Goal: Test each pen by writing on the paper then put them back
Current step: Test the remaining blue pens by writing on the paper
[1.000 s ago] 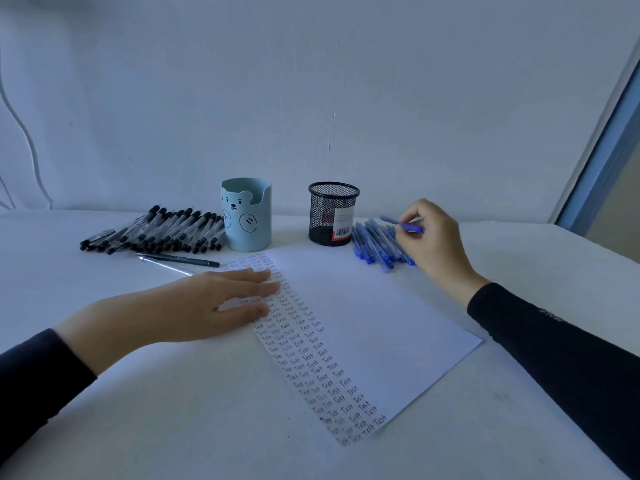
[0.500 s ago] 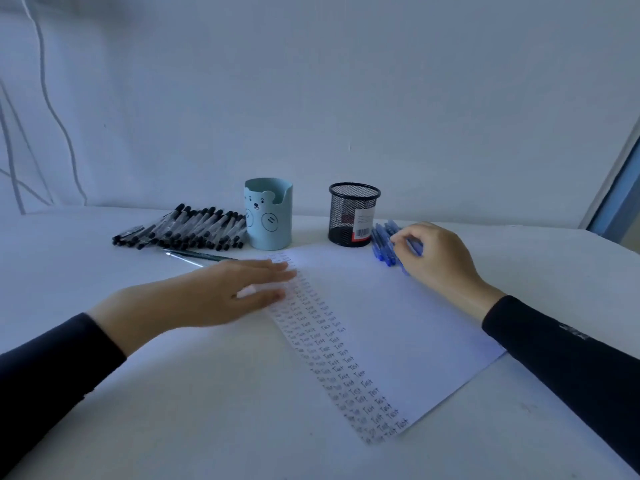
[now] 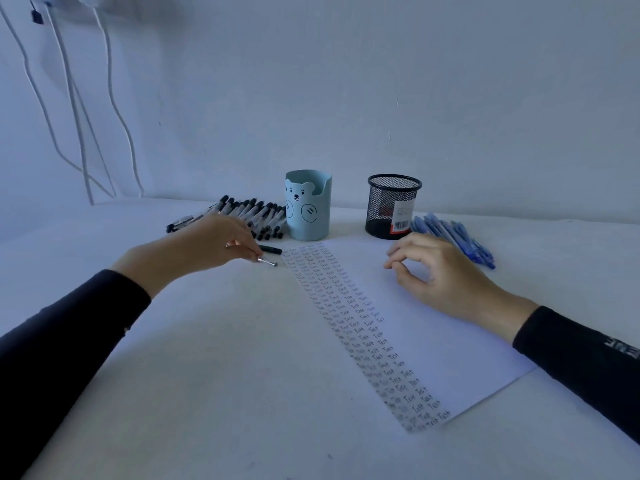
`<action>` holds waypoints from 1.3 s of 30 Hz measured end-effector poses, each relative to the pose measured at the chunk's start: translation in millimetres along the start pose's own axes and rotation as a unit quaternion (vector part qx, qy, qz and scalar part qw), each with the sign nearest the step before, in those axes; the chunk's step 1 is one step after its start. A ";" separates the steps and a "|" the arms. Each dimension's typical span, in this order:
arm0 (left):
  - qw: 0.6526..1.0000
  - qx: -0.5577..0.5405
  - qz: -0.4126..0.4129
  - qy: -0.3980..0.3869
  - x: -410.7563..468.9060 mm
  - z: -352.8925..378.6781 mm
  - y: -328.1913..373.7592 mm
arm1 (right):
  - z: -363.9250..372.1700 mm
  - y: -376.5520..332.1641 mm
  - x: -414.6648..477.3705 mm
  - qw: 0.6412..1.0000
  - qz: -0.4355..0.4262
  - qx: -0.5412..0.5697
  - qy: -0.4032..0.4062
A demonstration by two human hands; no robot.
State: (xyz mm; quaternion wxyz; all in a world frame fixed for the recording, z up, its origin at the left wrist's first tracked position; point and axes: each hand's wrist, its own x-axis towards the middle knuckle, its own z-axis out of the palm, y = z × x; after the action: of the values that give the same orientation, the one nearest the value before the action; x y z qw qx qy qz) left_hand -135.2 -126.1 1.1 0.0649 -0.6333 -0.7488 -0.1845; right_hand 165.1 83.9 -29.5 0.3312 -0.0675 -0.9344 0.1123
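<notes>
You sit at a white table (image 3: 242,393) against a bare wall (image 3: 346,81), with cables (image 3: 72,109) hanging at the far left. A row of black pens (image 3: 242,209) lies at the back left. In front of it your left hand (image 3: 204,249) reaches palm down, its fingers over a silver pen (image 3: 268,262). The fingers cover most of the barrel, so you cannot tell whether they pinch it or only rest on it. That pen is the one to mind. Its long axis runs from under your fingertips forward and to the right, and its free end lies just beside the top left corner of the paper (image 3: 450,341). A dark pen (image 3: 272,250) lies just behind it, pointing much the same way. Next comes the bear cup (image 3: 308,206), then the paper, its left strip filled with rows of "Test". Behind the paper stands the mesh cup (image 3: 393,206). Your right hand (image 3: 446,277) rests on the sheet's blank part, fingers loosely curled, holding nothing. The blue pens (image 3: 460,237) lie just beyond it. Your left hand is by far the nearer to the silver pen. If the right does the writing, the pen probably has to cross the written strip to reach it.
</notes>
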 end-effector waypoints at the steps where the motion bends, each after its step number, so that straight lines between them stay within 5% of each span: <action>1: 1.000 0.010 0.004 0.006 0.6 1.2 -0.9 | -0.4 0.5 -0.2 1.000 0.000 0.002 0.001; 6: 0.986 -0.021 0.133 0.103 5.6 10.7 31.8 | 1.3 0.1 -0.2 1.000 -0.007 -0.010 0.006; 11: 0.968 -0.079 0.227 0.076 3.8 41.4 99.7 | 1.9 1.2 1.9 1.000 0.015 0.014 0.013; 15: 0.970 -0.082 0.210 0.093 5.5 42.1 88.6 | 1.0 -19.7 4.5 0.994 0.085 0.060 -0.012; 19: 0.974 -0.074 0.172 0.131 6.8 38.6 66.6 | 11.2 -42.1 4.9 0.987 0.104 0.014 -0.121; 25: 0.974 -0.073 0.158 0.144 5.1 41.2 69.0 | 3.0 -32.0 7.6 0.988 0.145 0.054 0.003; 33: 0.979 -0.119 0.161 0.034 0.2 48.8 79.8 | -21.1 -27.5 10.7 0.948 0.213 0.225 0.070; 39: 0.983 -0.117 0.139 -0.007 -1.1 44.6 79.2 | -20.2 -41.1 9.5 0.953 0.128 0.264 0.074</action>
State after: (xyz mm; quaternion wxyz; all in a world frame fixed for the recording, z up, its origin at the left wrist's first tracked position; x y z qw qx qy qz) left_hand -51.8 -100.8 -25.1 0.0105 -0.7359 -0.6271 -0.2552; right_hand 168.4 49.5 2.0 0.3878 -0.1050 -0.8282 0.3907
